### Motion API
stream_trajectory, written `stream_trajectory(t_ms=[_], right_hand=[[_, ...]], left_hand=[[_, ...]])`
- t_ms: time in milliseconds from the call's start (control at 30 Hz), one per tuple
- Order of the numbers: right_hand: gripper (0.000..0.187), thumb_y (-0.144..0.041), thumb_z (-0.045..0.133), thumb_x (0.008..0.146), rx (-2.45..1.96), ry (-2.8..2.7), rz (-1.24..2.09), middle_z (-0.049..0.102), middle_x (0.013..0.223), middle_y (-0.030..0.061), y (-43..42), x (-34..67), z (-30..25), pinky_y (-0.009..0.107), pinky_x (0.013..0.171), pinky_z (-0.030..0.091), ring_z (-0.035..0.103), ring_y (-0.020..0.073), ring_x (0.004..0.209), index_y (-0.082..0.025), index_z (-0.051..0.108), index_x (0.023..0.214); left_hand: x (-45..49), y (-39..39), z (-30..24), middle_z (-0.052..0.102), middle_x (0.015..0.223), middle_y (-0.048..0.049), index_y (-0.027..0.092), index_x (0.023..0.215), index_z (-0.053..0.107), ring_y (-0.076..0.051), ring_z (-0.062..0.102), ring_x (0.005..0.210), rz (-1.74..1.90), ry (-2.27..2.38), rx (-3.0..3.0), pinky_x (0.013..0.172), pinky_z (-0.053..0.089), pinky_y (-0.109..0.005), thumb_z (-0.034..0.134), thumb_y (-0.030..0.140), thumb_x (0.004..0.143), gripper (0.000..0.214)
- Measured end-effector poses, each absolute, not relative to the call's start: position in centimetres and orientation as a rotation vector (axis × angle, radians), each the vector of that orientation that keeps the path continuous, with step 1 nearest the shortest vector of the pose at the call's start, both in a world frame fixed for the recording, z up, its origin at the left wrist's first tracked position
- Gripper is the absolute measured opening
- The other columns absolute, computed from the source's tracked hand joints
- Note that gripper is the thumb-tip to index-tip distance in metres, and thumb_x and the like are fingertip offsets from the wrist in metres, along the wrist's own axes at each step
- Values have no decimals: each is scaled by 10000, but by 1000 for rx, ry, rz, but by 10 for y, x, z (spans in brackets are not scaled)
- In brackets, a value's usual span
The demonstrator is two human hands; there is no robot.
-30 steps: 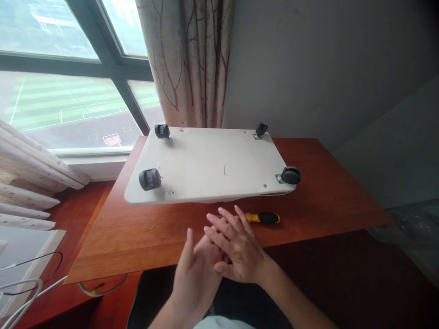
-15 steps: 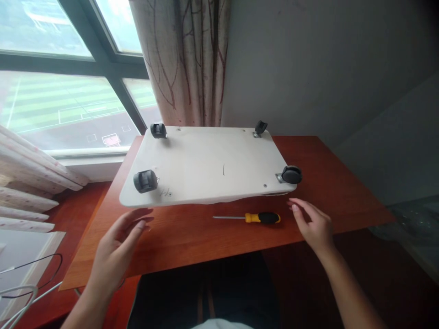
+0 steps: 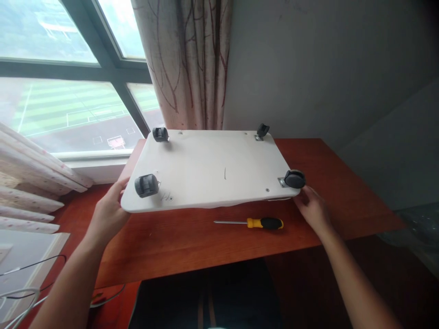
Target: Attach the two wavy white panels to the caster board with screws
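Observation:
A white board (image 3: 206, 169) with rounded corners lies with its caster side up, raised above the table on something mostly hidden beneath it. Black casters stand at its corners: near left (image 3: 147, 185), far left (image 3: 160, 134), far right (image 3: 263, 131) and near right (image 3: 295, 178). My left hand (image 3: 109, 211) grips the board's left edge by the near corner, some fingers hidden behind it. At the right near corner, my right hand (image 3: 313, 209) holds the edge just below the caster, its fingertips partly hidden. Between my hands and nearer me lies a yellow and black screwdriver (image 3: 264, 223), touched by neither.
The reddish wooden table (image 3: 178, 246) has its front edge close to me. Behind it are a patterned curtain (image 3: 192, 68) and a grey wall (image 3: 308, 68). A window (image 3: 78, 105) is at the left, with cables (image 3: 24, 292) below near the floor.
Both hands have moved from in front of the board to its two near corners and taken hold there. The screwdriver stays where it was; the view has shifted slightly.

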State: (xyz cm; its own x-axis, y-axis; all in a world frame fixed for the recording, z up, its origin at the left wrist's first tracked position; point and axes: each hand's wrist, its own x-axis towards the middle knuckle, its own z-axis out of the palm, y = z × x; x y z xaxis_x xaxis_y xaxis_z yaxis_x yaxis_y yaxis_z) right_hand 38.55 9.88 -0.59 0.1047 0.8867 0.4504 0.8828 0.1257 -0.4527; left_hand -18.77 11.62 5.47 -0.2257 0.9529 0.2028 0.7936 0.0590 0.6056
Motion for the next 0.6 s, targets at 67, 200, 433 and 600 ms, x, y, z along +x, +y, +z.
stream_trajectory(t_ms=[67,200,433,600], right_hand=[[379,-327,580,867,-1704,-1774,-20,695,1192,139,116,390,-6,389,827,586,712,264,975,-179,642,1211],[482,-249,512,895,-1547,-1764,-30,642,1317,126,149,389,2,444,1012,522,634,266,1190,-192,558,1372],[427,-282,418,983,-1368,-1872,3,580,1418,66,187,384,8,436,1143,428,549,232,1323,-254,586,1374],[404,-329,411,1001,-1298,-1921,-32,589,1422,42,190,378,14,420,1155,424,563,227,1317,-270,616,1344]], left_hand=[[-191,128,56,695,1204,-55,188,1387,545,-268,664,1031,898,2049,1831,926,507,-363,655,274,725,677],[-195,154,58,637,1316,-119,143,1470,457,-270,648,1045,929,1965,1973,962,494,-394,639,287,754,753],[-194,178,63,583,1413,-61,133,1312,624,-223,610,1200,1111,1870,2154,1075,455,-351,546,321,939,425],[-183,173,65,600,1414,-46,98,1208,675,-223,581,1289,1219,1788,2136,1180,362,-377,544,380,953,402]])
